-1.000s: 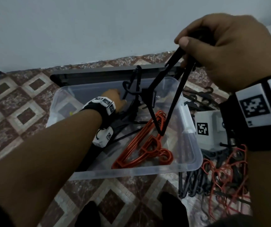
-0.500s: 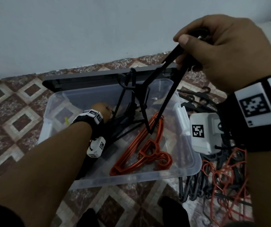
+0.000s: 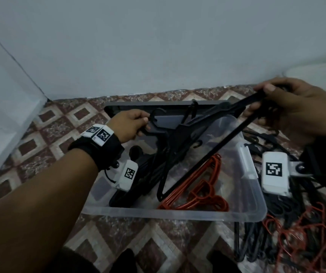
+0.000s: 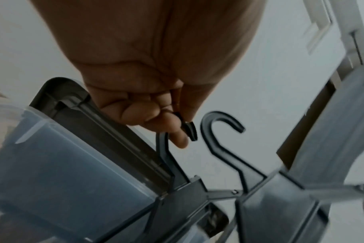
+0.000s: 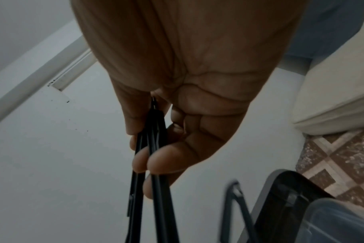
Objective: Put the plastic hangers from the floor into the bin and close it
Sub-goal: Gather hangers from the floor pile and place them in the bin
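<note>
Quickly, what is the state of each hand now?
Left hand: closed, fingers curled round a black hanger's hook.
Right hand: closed, pinching the end of the black hangers.

I see the bin (image 3: 252,213) on the floor (image 3: 59,134), its lid (image 3: 158,104) behind it, hangers (image 3: 197,196) inside, more hangers piled (image 3: 296,233) to its right.

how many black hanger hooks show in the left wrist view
2: one hook pinched by the left hand, one free hook just right of it. Others may be hidden outside this view.
</note>
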Demonstrator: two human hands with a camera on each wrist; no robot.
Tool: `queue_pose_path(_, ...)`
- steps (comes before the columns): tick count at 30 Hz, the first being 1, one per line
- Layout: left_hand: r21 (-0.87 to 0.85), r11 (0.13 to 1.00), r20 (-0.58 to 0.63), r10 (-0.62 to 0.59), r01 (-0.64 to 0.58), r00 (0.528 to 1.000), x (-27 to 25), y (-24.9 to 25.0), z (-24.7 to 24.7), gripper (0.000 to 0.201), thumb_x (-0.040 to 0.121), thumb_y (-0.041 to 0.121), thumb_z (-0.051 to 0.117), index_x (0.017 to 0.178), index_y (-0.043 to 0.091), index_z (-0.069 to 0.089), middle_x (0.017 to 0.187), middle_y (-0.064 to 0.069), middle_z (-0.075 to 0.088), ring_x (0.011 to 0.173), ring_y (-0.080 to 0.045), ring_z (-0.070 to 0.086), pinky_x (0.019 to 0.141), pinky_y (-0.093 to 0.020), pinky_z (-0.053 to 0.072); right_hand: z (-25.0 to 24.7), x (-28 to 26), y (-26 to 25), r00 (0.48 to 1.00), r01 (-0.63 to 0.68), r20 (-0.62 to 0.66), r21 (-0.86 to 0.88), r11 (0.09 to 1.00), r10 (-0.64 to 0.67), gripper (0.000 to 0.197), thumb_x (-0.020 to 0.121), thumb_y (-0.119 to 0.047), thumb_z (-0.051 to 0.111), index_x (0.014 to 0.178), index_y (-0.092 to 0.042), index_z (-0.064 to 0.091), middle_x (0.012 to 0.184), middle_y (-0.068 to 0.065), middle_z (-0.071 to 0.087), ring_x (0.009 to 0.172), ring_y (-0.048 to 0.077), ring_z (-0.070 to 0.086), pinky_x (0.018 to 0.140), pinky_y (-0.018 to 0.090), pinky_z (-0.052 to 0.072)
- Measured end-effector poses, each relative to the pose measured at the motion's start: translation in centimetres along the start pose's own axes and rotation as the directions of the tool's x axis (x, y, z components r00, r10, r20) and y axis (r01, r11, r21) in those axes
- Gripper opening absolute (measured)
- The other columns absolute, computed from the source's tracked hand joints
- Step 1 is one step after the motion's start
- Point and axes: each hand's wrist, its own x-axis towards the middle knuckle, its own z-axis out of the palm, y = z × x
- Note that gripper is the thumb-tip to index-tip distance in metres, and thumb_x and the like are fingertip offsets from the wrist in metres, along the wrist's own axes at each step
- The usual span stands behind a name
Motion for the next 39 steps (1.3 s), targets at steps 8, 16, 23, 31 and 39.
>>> queue_pose_path(8, -0.679, 0.732, 0.137, 0.047, 0.06, 0.989, -1.7, 1.7, -1.5, 0.019, 0.103, 0.01, 0.039, 0.109, 0.009, 0.057, 0.085, -0.005, 0.068, 0.047, -0.01, 0.041, 0.042, -0.02, 0.027, -0.2, 0.4, 1.5, 0.998, -0.057, -0.032, 0.091, 0.994, 0.06, 0.013, 0.099, -0.023, 0.049, 0.095, -0.022, 0.062, 0.068, 0.001, 0.067, 0.071, 0.019, 0.072, 0.058, 0.022, 0.055)
queue_pose_path(16, -0.01, 0.961, -0.049, 0.276, -0.277, 0.96, -3.1, 5.6, -0.6, 0.016, 0.091, 0.018, 0.066, 0.107, 0.017, 0.07, 0.072, 0.022, 0.066, 0.06, 0.009, 0.057, 0.058, -0.009, 0.043, -1.5, 1.1, 2.7, 0.853, -0.396, -0.518, -0.568, 0.721, 0.06, 0.033, 0.085, -0.045, 0.068, 0.098, -0.015, 0.065, 0.103, 0.017, 0.068, 0.085, 0.03, 0.068, 0.072, 0.032, 0.056)
queue_pose_path(23, 0.456, 0.747, 0.172, 0.459, -0.483, 0.872, -3.5, 10.5, 2.8, 0.017, 0.09, 0.032, 0.064, 0.105, 0.029, 0.07, 0.095, 0.011, 0.068, 0.08, -0.003, 0.054, 0.064, -0.016, 0.033, 4.7, 0.0, 1.2, 0.992, 0.086, -0.008, -0.691, 0.718, -0.126, 0.037, 0.089, -0.049, 0.062, 0.121, -0.029, 0.059, 0.1, -0.011, 0.065, 0.087, 0.002, 0.062, 0.075, 0.022, 0.047)
queue_pose_path(31, 0.337, 0.731, 0.183, 0.567, -0.593, 0.803, -3.4, 14.5, 3.7, 0.023, 0.078, 0.017, 0.064, 0.1, 0.024, 0.068, 0.08, 0.014, 0.064, 0.072, -0.004, 0.058, 0.068, -0.024, 0.046, 6.7, -0.3, 1.3, 0.984, 0.146, 0.178, -0.732, 0.665, -0.02, 0.032, 0.095, -0.054, 0.048, 0.084, -0.028, 0.063, 0.073, -0.003, 0.07, 0.068, 0.011, 0.068, 0.069, 0.033, 0.052)
queue_pose_path(39, -0.473, 0.828, 0.042, 0.363, -0.302, 0.931, -1.5, 12.0, 6.1, 0.016, 0.086, 0.001, 0.061, 0.101, 0.003, 0.067, 0.091, -0.016, 0.072, 0.073, -0.023, 0.072, 0.062, -0.03, 0.057, 3.6, 0.9, 1.8, 1.0, -0.001, -0.001, -0.722, 0.692, 0.001, 0.017, 0.092, -0.039, 0.056, 0.087, -0.028, 0.068, 0.058, -0.01, 0.061, 0.059, 0.008, 0.059, 0.067, 0.033, 0.048)
